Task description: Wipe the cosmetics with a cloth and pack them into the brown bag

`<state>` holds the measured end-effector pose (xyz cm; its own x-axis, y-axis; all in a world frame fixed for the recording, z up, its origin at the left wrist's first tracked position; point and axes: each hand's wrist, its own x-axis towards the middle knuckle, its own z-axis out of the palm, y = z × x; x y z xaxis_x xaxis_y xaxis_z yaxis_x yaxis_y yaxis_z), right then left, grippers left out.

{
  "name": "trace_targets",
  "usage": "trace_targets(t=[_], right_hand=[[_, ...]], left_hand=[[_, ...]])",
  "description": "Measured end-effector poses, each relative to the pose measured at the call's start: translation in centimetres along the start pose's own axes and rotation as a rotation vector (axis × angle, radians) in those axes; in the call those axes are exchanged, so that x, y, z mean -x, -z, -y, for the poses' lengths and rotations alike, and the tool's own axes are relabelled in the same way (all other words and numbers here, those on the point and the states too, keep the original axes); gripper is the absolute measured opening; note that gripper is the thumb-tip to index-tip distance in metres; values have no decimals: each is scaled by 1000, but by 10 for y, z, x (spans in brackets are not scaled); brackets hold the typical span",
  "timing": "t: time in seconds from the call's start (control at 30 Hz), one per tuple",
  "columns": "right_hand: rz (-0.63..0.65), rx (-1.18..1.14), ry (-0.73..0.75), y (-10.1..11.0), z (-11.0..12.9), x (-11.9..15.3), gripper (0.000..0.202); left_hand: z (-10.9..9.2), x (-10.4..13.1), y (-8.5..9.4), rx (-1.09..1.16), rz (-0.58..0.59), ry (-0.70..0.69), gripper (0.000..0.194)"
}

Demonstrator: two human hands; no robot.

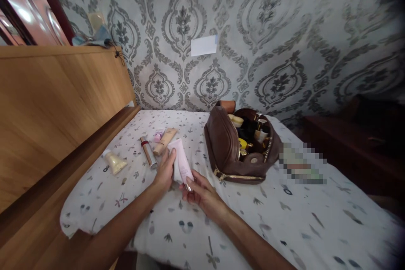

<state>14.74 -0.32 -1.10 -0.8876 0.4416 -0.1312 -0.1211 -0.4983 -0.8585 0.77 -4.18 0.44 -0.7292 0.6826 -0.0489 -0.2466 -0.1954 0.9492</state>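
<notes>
A pale pink squeeze tube (181, 159) is held between both hands above the printed sheet, its flat end pointing away and its silvery cap toward me. My right hand (204, 194) grips it by the cap end, thumb on top. On the tube's left side my left hand (165, 169) is closed against it, with some fingers hidden. Just beyond that hand lie a beige tube (165, 141), a small pink-capped item (158, 136) and a silver cylinder with a dark red band (148, 152). Farther left is a pale yellow tube (115, 162) with a white cap.
To the right stands a brown cosmetic bag (223, 139), unzipped, with several bottles and containers inside. A blurred-out flat item (300, 163) lies beyond it. A wooden panel (63, 114) borders the left side, and a patterned wall (218, 17) rises behind.
</notes>
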Motion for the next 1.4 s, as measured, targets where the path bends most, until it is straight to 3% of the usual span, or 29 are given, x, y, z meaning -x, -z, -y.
trace_targets(t=[0.33,0.57,0.83,1.0,1.07,1.27,1.4], right_hand=[[87,-26,-23,-3,-5,-2,47],[-4,-22,91,0,-2,-3,48],[-36,55,113,-1,-1,-5,46],[-80,-28,166,3,-4,-8,44],[-85,-39,163,5,-4,-8,45],[-109,80,173,3,-2,-8,48],[-213,277,299,4,-3,-8,47]], left_hand=[[1,-4,7,99,-96,108,60],[-2,17,-4,1,271,206,59],[2,14,-3,-36,160,178,66],[6,19,0,-113,462,138,60],[9,21,0,-129,497,132,63],[15,17,5,-198,366,106,49],[12,19,6,-238,217,54,40]])
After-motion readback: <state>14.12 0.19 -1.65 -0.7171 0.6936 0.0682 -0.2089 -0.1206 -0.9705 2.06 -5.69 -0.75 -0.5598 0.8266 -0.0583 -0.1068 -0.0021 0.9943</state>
